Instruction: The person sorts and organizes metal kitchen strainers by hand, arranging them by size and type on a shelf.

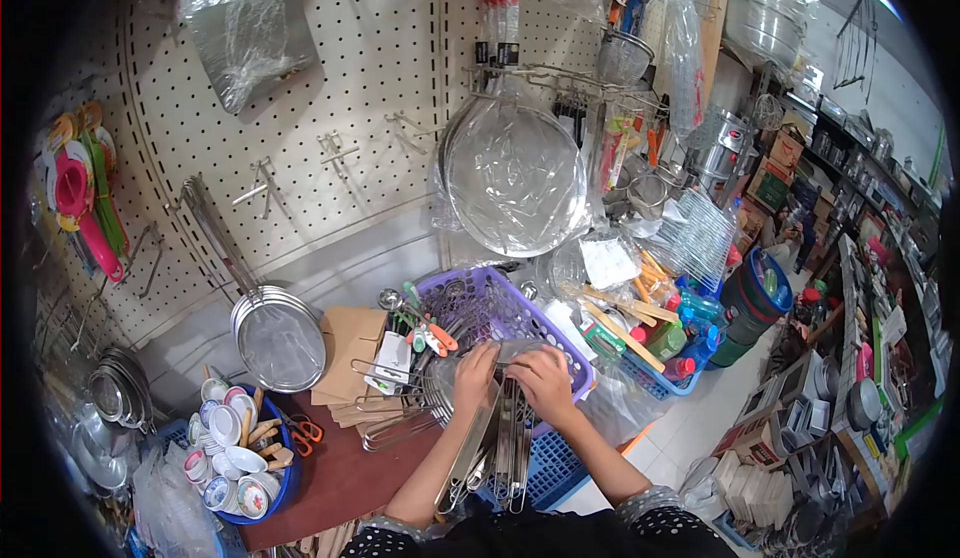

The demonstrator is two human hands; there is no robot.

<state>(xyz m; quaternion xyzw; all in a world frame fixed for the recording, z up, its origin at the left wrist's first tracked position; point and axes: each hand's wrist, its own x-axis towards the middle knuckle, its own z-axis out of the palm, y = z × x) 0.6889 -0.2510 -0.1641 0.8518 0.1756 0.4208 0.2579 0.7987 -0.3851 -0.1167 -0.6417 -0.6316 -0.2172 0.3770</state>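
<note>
Honestly, pinching the metal utensils [513, 445] by their top ends with left hand [474, 380] and right hand [544, 383] close together, right by the purple basket [535, 318]; maybe risking dropping some toward the blue basket [556, 470] by bunching so many.

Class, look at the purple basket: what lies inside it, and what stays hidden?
Silvery metal utensils show inside the purple basket. The left hand and right hand block part of its near side; anything beneath the utensils cannot be seen.
</note>
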